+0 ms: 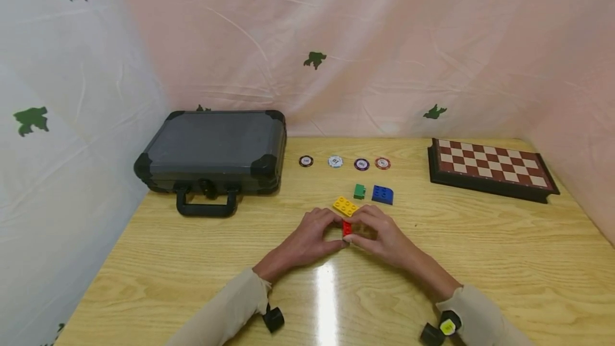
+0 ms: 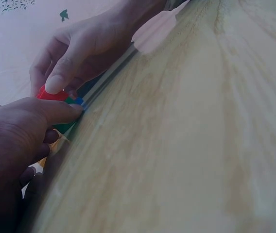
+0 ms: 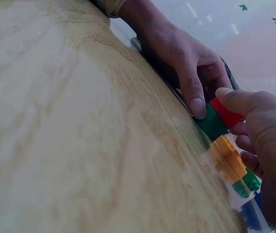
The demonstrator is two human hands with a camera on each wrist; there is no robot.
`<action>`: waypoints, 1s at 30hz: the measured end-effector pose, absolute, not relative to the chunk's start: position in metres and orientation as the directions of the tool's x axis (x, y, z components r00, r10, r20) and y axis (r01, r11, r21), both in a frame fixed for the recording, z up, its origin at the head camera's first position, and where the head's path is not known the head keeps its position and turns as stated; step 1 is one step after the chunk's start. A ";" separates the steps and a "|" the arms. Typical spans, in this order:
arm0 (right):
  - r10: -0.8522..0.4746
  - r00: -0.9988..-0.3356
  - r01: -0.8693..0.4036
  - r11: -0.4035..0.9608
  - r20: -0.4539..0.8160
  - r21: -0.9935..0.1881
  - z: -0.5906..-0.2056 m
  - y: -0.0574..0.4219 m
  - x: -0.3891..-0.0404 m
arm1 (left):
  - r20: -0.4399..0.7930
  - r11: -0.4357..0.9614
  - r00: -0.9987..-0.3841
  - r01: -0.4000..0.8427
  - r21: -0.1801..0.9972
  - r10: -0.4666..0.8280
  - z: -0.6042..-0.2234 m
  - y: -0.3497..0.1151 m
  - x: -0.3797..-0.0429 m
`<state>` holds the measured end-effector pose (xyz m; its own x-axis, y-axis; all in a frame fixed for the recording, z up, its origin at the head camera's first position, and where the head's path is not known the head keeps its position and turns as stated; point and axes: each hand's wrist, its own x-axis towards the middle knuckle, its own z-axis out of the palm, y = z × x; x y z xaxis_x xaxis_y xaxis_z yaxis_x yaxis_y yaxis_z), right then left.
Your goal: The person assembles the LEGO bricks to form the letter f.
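A red toy brick (image 1: pixel 347 228) sits against a green toy brick (image 3: pixel 210 122), just above or on the table between the two hands. My left hand (image 1: pixel 313 236) pinches the green brick, its thumb on the near side. The right hand (image 1: pixel 388 238) pinches the red brick between thumb and fingers; in the left wrist view that thumb lies over the red brick (image 2: pixel 50 94). From the head view the green brick below is hidden. Right behind the fingertips lies a yellow brick (image 1: pixel 345 206), with a small green brick (image 1: pixel 359 191) and a blue brick (image 1: pixel 383 195) farther back.
At the back left stands a grey case (image 1: pixel 216 146) with a black handle (image 1: pixel 206 209). Several poker chips lie in a row, among them a light blue chip (image 1: pixel 335 161) and a red chip (image 1: pixel 383 163). A checkered board (image 1: pixel 492 167) rests at the back right, before the cloth backdrop.
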<state>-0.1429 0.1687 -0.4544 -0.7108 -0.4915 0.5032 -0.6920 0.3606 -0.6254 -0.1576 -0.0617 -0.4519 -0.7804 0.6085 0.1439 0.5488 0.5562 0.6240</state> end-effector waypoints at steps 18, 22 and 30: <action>-0.404 -0.798 -0.602 0.484 0.448 -0.635 -0.448 0.176 -0.143 | 0.134 0.553 -0.783 0.538 0.637 0.608 -0.451 -0.061 -0.158; -0.346 -0.823 -0.566 0.550 0.450 -0.614 -0.448 0.180 -0.148 | 0.124 0.561 -0.787 0.531 0.635 0.605 -0.451 -0.061 -0.158; -0.334 -0.847 -0.529 0.617 0.414 -0.583 -0.454 0.182 -0.154 | 0.113 0.573 -0.790 0.526 0.628 0.603 -0.450 -0.060 -0.158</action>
<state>-0.1537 0.1818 -0.4542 -0.8467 -0.3337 0.4144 -0.5286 0.6174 -0.5826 -0.1576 -0.0603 -0.4500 -0.7901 0.6026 0.1125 0.5263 0.5727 0.6285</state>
